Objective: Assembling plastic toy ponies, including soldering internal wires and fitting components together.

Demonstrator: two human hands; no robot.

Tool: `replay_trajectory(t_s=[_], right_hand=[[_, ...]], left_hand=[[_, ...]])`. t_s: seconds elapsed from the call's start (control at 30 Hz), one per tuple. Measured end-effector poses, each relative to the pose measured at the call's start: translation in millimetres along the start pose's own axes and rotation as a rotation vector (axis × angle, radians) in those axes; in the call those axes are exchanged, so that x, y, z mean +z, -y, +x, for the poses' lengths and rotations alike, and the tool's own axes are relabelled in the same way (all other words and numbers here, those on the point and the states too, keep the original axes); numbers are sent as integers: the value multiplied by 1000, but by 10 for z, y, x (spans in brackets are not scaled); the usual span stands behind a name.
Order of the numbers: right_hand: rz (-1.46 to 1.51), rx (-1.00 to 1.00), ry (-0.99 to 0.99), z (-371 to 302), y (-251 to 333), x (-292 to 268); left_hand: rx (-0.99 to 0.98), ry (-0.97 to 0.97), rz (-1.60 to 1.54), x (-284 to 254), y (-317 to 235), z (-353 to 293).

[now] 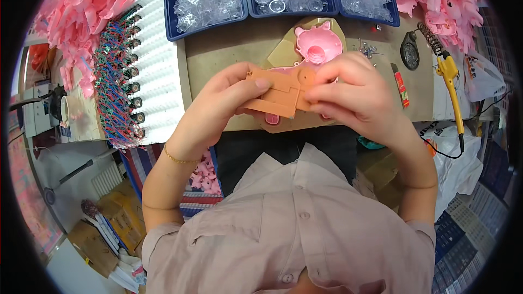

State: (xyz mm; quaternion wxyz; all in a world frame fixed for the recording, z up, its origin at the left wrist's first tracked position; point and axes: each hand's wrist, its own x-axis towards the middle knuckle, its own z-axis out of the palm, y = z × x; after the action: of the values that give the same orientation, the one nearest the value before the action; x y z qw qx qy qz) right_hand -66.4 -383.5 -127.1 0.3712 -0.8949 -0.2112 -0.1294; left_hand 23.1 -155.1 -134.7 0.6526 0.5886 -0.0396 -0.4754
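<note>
My left hand (pixel 220 92) is wrapped round the left end of a flat orange plastic part (pixel 280 88), its thumb lying on top. The part has stepped ridges and a round section at its upper right. At its right edge my right hand (pixel 362 90) has its thumb and fingers pinched together on it; anything smaller between those fingertips is hidden. Below and behind the orange part lies a pink toy shell (pixel 321 43) with a pig-like head, hollow side up, on a tan board (pixel 280 49). My hands cover much of the shell.
Blue trays (pixel 248 17) of clear plastic parts line the back. Pink parts (pixel 90 8) pile up at both far sides. Bundled wires with round black parts (pixel 122 81) lie on white ridged sheets (pixel 163 76). Rightward are small screws (pixel 369 50), a red utility knife (pixel 400 87) and a yellow-handled soldering iron (pixel 448 71).
</note>
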Motion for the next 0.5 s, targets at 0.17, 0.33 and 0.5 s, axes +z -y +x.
replay_trajectory(t_s=[0.17, 0.33, 0.5], right_hand=[[37, -140, 132, 51, 3, -39], [-156, -174, -2, -51, -48, -51], [-277, -149, -216, -190, -56, 95]], left_hand=[[-14, 175, 122, -18, -104, 98], [40, 134, 19, 96, 84, 62], [315, -58, 116, 338, 289, -39]])
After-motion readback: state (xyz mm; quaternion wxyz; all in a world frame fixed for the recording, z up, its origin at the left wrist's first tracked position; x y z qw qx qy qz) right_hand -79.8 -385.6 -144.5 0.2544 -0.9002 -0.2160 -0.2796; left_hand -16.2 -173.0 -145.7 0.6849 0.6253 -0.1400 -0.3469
